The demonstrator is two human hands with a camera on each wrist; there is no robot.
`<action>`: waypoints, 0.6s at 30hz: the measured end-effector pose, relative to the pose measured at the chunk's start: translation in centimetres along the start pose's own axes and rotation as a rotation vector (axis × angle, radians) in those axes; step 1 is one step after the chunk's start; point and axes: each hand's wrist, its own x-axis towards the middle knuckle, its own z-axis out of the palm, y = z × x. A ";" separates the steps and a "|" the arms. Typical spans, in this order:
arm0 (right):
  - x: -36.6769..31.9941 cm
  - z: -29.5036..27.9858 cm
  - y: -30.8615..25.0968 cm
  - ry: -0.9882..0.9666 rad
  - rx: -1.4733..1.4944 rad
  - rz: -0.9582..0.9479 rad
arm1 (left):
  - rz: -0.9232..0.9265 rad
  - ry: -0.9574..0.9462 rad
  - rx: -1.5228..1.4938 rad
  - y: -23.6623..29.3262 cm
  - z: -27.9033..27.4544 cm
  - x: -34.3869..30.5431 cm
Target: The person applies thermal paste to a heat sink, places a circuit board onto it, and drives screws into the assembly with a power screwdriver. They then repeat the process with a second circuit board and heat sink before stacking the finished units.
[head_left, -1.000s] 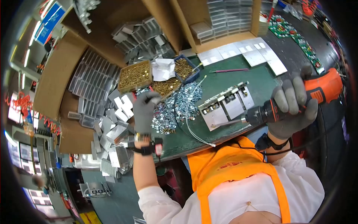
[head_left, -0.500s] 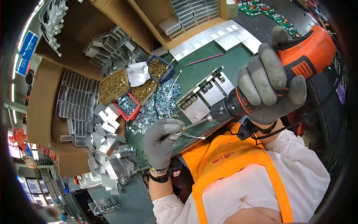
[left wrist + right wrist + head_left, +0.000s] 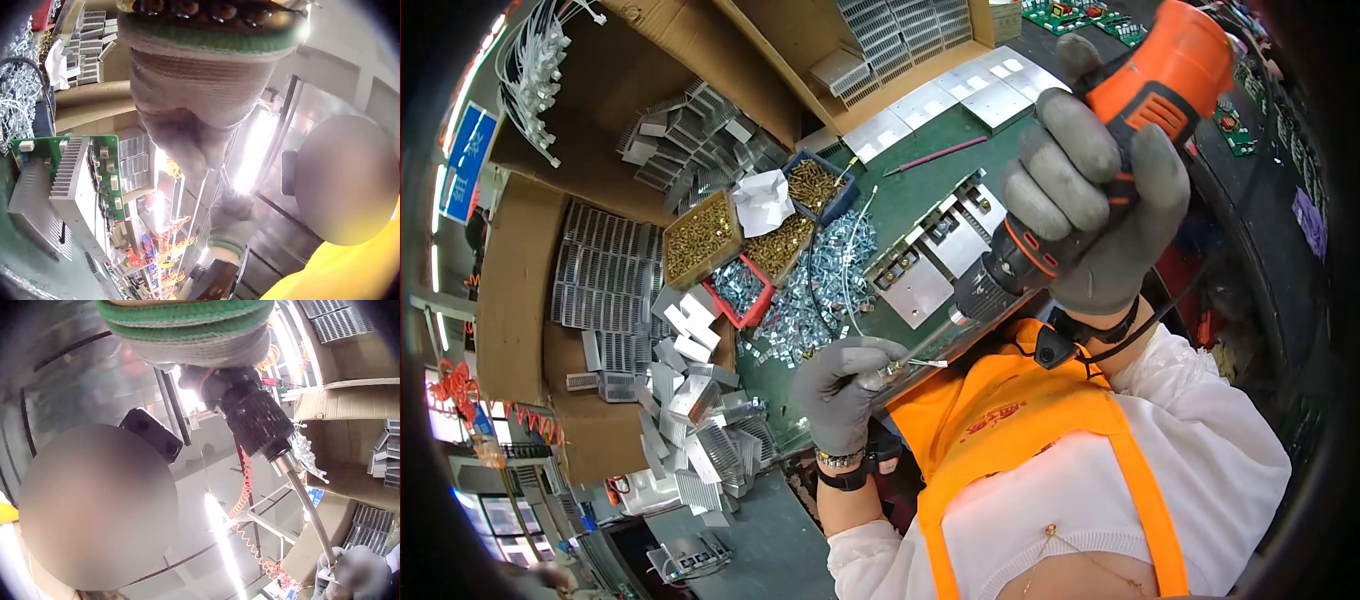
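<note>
My gloved right hand [image 3: 1090, 190] grips an orange and black power drill [image 3: 1165, 65], its long bit [image 3: 930, 342] slanting down to the left. My gloved left hand [image 3: 838, 395] pinches a small metal part [image 3: 889, 372] at the bit's tip; its exact kind is too small to tell. In the right wrist view the drill's black chuck [image 3: 259, 422] and bit [image 3: 312, 519] point at the left fingers. Beyond the bit, a circuit board with aluminium heat sinks [image 3: 917, 300] lies on the green bench [image 3: 920, 180].
Brass screws fill an open tray [image 3: 700, 240] and a blue bin [image 3: 820, 180]. A loose pile of silver clips [image 3: 830, 270] lies beside a red bin [image 3: 740, 290]. Heat sinks [image 3: 710, 430] heap at the left near cardboard boxes [image 3: 520, 300]. A purple pen [image 3: 935, 155] lies behind the board.
My left hand has come from the pile of small parts toward my body and now pinches a small part at the bit's tip. The drill has swung, its body rising and its bit dipping.
</note>
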 end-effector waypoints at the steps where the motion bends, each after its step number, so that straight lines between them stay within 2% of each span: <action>1: 0.0 0.1 0.0 0.051 -0.011 -0.004 | -0.002 0.004 0.017 0.0 0.0 -0.1; 3: 0.0 0.4 0.0 0.152 -0.033 -0.010 | -0.001 0.009 0.033 -0.1 0.0 -0.1; 6: -0.1 0.2 0.1 0.146 -0.057 -0.009 | -0.004 0.032 -0.001 -0.2 0.4 -0.1; 8: -0.1 0.2 0.3 0.165 -0.094 -0.033 | -0.225 0.180 0.072 0.5 1.0 -0.3; 11: -0.1 -0.2 0.5 0.168 -0.138 -0.037 | -0.321 0.244 -0.036 0.8 2.1 -0.8; 15: -0.4 -1.2 1.0 0.074 -0.092 -0.008 | -0.342 0.293 -0.110 0.8 3.0 -1.1; 18: -0.4 -0.2 1.8 0.186 -0.161 -0.034 | -0.358 0.307 -0.150 0.0 2.4 -1.5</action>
